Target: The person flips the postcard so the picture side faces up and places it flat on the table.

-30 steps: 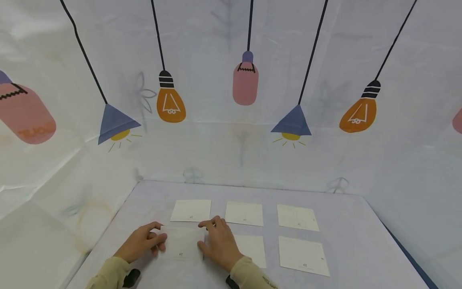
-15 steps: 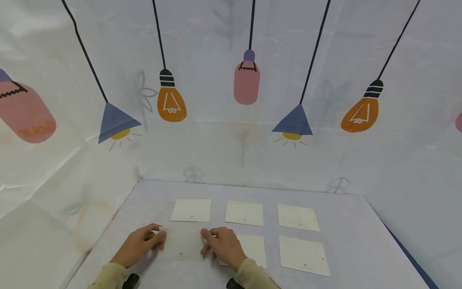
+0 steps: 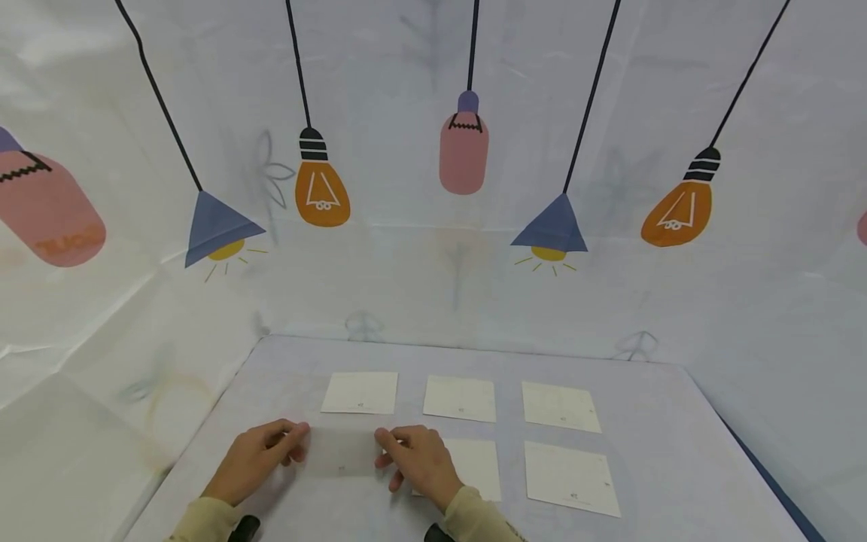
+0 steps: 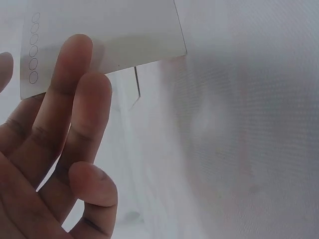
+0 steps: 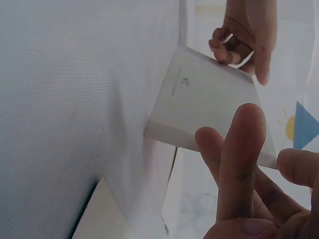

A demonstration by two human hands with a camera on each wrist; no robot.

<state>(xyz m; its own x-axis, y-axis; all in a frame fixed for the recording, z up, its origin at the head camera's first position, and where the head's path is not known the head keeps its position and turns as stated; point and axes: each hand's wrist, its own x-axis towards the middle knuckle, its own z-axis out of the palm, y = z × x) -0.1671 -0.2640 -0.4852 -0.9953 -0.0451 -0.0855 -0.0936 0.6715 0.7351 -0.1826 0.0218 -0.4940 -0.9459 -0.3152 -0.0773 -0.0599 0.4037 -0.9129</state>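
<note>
A pale postcard (image 3: 344, 452) is held up off the table between both hands, tilted. My left hand (image 3: 254, 463) pinches its left edge; in the left wrist view fingertips (image 4: 79, 55) lie against the card's face, beside a column of small printed ovals. The right hand (image 3: 423, 463) pinches the opposite edge with thumb and fingers. Seen from the right wrist, the postcard (image 5: 209, 99) bears a small dark print, and both hands are at its edges.
Three similar cards form a back row: left (image 3: 359, 393), middle (image 3: 460, 399), right (image 3: 561, 407). In front lie a card (image 3: 474, 463) partly behind the right hand and another card (image 3: 572, 480). A lamp-printed sheet (image 3: 406, 286) rises behind the white table (image 3: 650, 421).
The right hand has shifted its fingers from the card's upper right corner to a pinch on the right edge. The card has tilted and looks shorter from above.
</note>
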